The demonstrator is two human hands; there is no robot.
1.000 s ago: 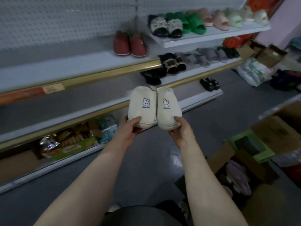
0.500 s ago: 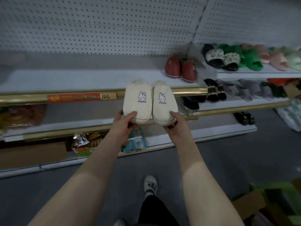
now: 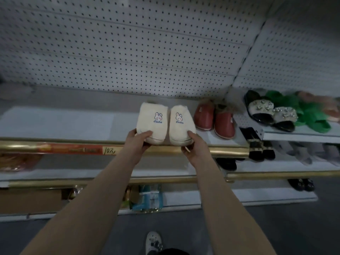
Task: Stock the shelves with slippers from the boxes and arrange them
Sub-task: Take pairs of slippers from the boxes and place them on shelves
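Cream slippers (image 3: 163, 124) gripped by left hand (image 3: 137, 143) and right hand (image 3: 196, 147) meet the gold shelf edge (image 3: 226, 150).

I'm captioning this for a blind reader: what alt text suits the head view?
A left hand and a right hand hold cream bunny slippers side by side at the front of a white shelf. A red pair sits just right of them; a black studded pair and a green pair lie further right.

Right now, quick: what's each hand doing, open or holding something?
Left hand: closed, gripping the near end of the left cream slipper.
Right hand: closed, gripping the near end of the right cream slipper.
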